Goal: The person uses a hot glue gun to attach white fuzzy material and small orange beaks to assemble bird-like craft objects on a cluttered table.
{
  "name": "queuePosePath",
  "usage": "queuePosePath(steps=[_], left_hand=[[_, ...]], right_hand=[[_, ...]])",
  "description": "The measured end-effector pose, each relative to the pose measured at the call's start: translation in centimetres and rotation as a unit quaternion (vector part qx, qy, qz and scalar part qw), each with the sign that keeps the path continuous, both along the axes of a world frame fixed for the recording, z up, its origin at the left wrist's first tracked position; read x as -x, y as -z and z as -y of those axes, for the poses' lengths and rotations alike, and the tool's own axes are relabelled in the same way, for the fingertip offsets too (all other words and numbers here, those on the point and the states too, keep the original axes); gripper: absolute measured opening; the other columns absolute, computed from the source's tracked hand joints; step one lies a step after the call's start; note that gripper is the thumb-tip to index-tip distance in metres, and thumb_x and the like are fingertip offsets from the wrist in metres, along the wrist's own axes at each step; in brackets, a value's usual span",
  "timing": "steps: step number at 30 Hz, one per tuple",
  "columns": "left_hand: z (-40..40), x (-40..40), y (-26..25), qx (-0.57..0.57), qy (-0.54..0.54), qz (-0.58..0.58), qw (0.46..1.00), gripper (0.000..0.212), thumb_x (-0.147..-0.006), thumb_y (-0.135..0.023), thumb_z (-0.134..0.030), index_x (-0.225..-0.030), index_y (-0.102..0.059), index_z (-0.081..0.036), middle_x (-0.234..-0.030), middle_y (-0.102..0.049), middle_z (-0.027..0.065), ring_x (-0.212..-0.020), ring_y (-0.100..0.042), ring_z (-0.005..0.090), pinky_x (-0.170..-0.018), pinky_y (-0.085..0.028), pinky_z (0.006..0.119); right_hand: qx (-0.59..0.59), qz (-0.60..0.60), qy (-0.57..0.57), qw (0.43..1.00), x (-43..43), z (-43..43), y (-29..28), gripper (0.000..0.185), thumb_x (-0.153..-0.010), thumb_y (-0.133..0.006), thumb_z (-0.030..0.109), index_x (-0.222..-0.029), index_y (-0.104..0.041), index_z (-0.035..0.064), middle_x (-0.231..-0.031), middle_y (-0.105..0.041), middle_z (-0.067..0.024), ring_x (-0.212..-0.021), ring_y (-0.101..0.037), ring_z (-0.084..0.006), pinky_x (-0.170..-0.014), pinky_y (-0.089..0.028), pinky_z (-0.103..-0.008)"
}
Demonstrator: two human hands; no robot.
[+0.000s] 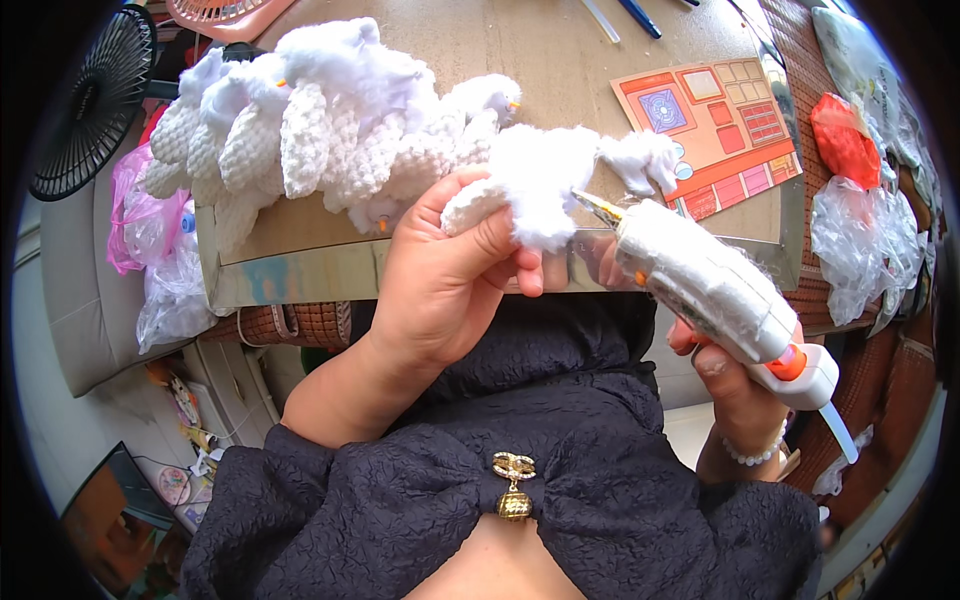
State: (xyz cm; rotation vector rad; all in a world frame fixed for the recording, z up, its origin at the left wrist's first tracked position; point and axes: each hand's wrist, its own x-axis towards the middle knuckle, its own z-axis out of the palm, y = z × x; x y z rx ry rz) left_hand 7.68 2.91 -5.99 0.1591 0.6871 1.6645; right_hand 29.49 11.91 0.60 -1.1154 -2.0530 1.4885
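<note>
Fluffy white plush material with a knitted white piece (536,176) is pinched between the thumb and fingers of my left hand (457,262), above the table's near edge. My right hand (739,382) grips a white hot glue gun (705,277), fuzzy with stray fibres, a glue stick poking out of its rear. Its metal nozzle points left, at or close to the fluffy piece; whether they touch I cannot tell. Several white plush birds with knitted wings and orange beaks (345,112) lie heaped at the left. A small white fluffy piece (643,161) lies right of the held one.
A printed orange card (712,135) lies on the table (525,45) at the right. A clear glue stick (601,21) and a blue pen (640,18) are at the far edge. Plastic bags (862,247) are beside the table, a black fan (94,101) at the far left.
</note>
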Motion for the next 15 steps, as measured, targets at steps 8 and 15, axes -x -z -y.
queuePosePath(steps=[8, 15], left_hand=[[-0.1, -0.1, -0.2, 0.024, -0.054, -0.024, 0.998, 0.028, -0.088, -0.06, 0.001, -0.115, -0.054, -0.003, -0.09, -0.063, 0.0121, -0.066, -0.062, 0.0192, -0.057, -0.055, 0.031], [0.2, -0.4, -1.2, 0.034, -0.042, -0.17, 0.984, 0.027, -0.087, -0.063, -0.001, -0.113, -0.056, -0.002, -0.088, -0.064, 0.0107, -0.067, -0.062, 0.0162, -0.058, -0.055, 0.029]], right_hand=[[-0.1, -0.049, 0.041, 0.993, 0.3, -0.1, 0.6, 0.044, -0.069, -0.081, 0.029, -0.097, -0.062, -0.0005, -0.086, -0.063, -0.014, -0.076, -0.064, -0.0271, -0.068, -0.05, -0.0327], [-0.533, 0.237, 0.07, 0.809, 0.0, -8.7, 6.4, 0.035, -0.073, -0.073, 0.016, -0.101, -0.058, 0.0, -0.098, -0.061, -0.0164, -0.095, -0.056, -0.035, -0.084, -0.045, -0.0402]])
